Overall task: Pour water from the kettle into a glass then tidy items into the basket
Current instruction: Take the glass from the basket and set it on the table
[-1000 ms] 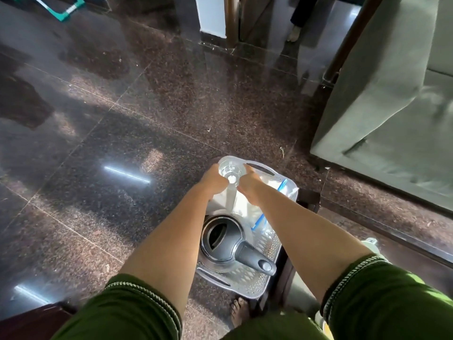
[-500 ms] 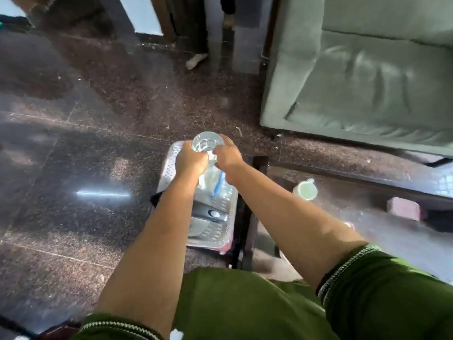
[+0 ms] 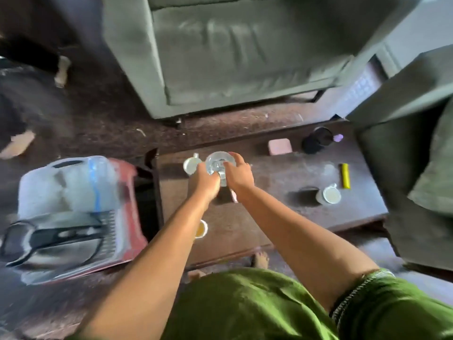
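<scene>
Head view, only one. Both hands on the glass (image 3: 219,165), held over the far-left part of the table (image 3: 282,212). Left hand (image 3: 205,180) wraps the near-left side, right hand (image 3: 239,176) grips the right side w/ fingers (image 3: 231,163) hooked at the rim. Glass looks upright, mouth up; looks like water inside, level unclear. Two-handed hold prob. for steadiness, so nothing spills while it's carried. Can't tell if the base touches the table yet; hands hide it.

Basket (image 3: 66,212) sits off to the left on a red stool (image 3: 127,217), just beside the table edge, so tidied things go a short way across. Kettle (image 3: 49,239) lies inside its near end, handle toward the person; much blurred. A clear bag w/ blue strip (image 3: 71,182) fills the far end. So kettle is stowed; pouring step looks done, tidying partly done.

Left on the table: white cup (image 3: 191,165) touching-close to the left hand, cup w/ yellowish drink (image 3: 201,228) half hidden by the left forearm, another cup (image 3: 329,195) at right, yellow tube (image 3: 345,175), pink block (image 3: 280,146), dark jar (image 3: 316,143). My guess: these are next for the basket.

Risk: white cup just beside the glass could get knocked on set-down.
</scene>
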Motion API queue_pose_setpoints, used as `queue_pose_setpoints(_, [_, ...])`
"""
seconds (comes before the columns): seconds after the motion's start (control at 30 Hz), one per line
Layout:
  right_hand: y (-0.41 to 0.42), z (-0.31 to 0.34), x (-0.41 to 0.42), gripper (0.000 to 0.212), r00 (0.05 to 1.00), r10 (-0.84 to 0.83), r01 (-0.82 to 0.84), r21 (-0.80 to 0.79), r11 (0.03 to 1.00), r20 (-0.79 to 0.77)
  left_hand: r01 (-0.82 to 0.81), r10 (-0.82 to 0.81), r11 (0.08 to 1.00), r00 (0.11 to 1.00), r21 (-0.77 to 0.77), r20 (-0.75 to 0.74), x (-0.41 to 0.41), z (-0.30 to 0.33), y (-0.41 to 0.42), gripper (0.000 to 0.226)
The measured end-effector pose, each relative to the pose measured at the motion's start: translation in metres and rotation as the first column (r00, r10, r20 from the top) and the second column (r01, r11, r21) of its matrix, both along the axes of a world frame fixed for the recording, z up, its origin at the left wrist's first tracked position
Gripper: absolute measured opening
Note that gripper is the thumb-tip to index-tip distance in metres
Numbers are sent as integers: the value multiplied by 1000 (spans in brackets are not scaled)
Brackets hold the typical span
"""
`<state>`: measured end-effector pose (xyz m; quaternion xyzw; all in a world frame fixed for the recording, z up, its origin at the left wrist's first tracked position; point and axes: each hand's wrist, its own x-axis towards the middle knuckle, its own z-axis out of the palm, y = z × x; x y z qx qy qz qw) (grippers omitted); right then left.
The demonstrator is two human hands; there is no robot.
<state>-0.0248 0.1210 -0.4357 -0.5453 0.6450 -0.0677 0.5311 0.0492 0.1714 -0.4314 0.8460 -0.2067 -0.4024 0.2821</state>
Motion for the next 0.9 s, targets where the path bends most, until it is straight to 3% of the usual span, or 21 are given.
queue_pose_setpoints(0.17, [-46,-54,-107,52,992,-122,126,106,986,-36,8,-2,1000,977,25,-215,-99,-47,-43,30])
queue_pose_setpoints(0.3, [-69,-84,-163,51,978,-207,204,205,957,-6,37,-11,993,975,114,-220,-146,-83,-64,35])
queue_pose_setpoints(0.63, [-105,-133,-188,52,979,189,-178,125,976,-80,-64,106,982,965,178,-240,-176,-137,-93,46])
queue_pose_setpoints(0.8, [-121,-147,-186,49,953,265,-260,57,964,-144,-141,187,979,906,147,-380,-181,-180,-100,62])
queue_pose_setpoints(0.9, [-126,-154,-188,57,940,308,-296,95,950,-145,-235,255,966,821,104,-510,-185,-168,-107,60])
